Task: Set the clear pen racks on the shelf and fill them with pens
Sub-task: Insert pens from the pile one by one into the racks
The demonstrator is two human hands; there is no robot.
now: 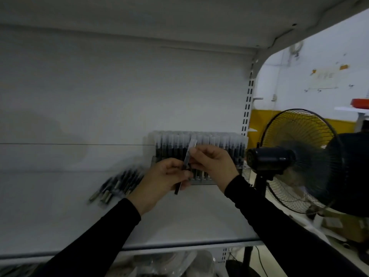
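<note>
fingers (192,151) pinching pen (187,159), fan (295,156) beside rack (199,148)

A shop or its stockroom is suggested. White metal retail shelving (123,198) is seen, carried on a slotted upright (247,108) of the kind used for adjustable store fixtures. A clear rack (199,144) packed with identical pens is stood on the shelf, and loose pens (117,186) are heaped beside it. A pedestal fan (295,156) is stood at the right.

Long black sleeves (103,232); bare hands
</note>
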